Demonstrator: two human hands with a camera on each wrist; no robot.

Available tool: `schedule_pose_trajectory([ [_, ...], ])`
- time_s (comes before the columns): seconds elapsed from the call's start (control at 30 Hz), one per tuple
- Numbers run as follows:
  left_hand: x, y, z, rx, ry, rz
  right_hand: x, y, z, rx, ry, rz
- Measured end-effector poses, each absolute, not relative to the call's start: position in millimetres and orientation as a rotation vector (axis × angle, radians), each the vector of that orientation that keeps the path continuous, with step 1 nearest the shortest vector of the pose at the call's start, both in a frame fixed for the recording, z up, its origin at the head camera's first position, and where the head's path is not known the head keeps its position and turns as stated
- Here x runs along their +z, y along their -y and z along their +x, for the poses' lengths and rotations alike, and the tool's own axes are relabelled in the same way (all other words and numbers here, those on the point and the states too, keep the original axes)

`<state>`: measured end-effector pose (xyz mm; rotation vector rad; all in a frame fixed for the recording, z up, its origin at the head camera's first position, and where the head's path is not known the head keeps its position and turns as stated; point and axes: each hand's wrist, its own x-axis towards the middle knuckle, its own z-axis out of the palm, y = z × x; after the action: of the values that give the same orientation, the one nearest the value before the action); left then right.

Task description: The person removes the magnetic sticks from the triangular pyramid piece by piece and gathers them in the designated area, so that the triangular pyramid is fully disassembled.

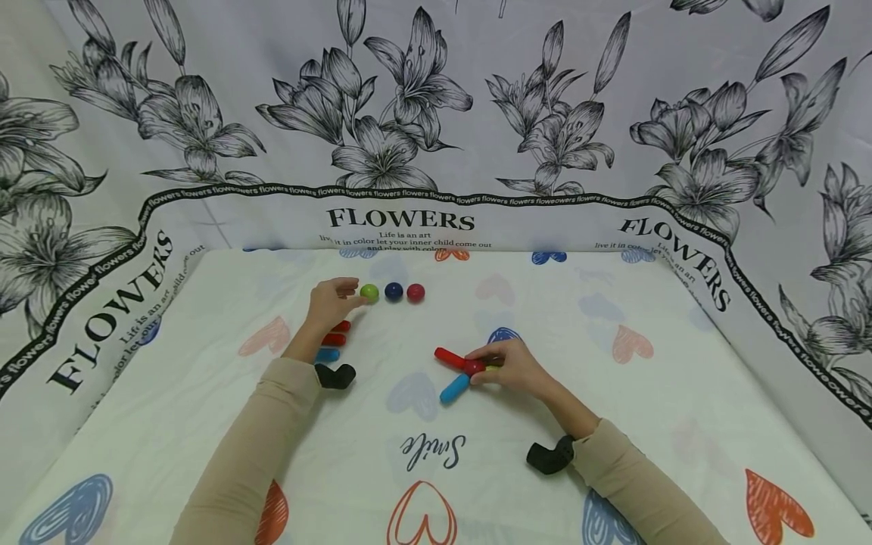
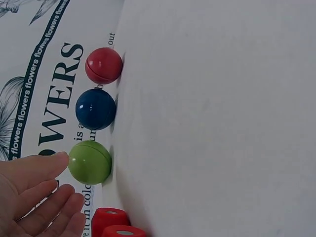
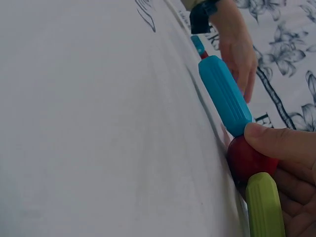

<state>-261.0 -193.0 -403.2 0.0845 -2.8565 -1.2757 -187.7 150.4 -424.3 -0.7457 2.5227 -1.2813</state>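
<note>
My left hand point(image 1: 331, 304) is beside a green ball point(image 2: 90, 163), fingers loosely extended. Its thumb tip meets the ball's edge in the left wrist view; whether it presses cannot be told. A dark blue ball point(image 1: 393, 291) and a red ball point(image 1: 415, 293) continue the row rightward. My right hand point(image 1: 512, 366) grips a joined piece by its dark red ball point(image 3: 251, 159), thumb where ball and blue rod point(image 3: 225, 95) meet. From that ball also extend a red rod point(image 1: 450, 357) and a yellow-green rod point(image 3: 265, 205), the latter partly covered by fingers in the head view.
Two red rods point(image 1: 334, 340) and a blue rod point(image 1: 328, 354) lie below my left hand, partly hidden by the arm. Black wrist mounts point(image 1: 550, 456) sit at both cuffs. The heart-printed cloth point(image 1: 545, 303) covers the table; a flower-printed curtain point(image 1: 477, 136) stands behind.
</note>
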Motion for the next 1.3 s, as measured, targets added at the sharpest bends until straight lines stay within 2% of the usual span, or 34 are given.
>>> schedule_pose_trajectory([
  [0.4, -393, 184, -242, -1.339, 2.805, 0.009, -420, -141, -180, -1.256, -2.476, -0.801],
  [0.77, -400, 171, -222, -1.381, 2.693, -0.18, -422, -138, -176, -1.231, -2.456, -0.881],
  [1.3, -403, 138, -185, -1.524, 2.876, -0.206, -421, -136, -178, -1.199, -2.424, -0.835],
])
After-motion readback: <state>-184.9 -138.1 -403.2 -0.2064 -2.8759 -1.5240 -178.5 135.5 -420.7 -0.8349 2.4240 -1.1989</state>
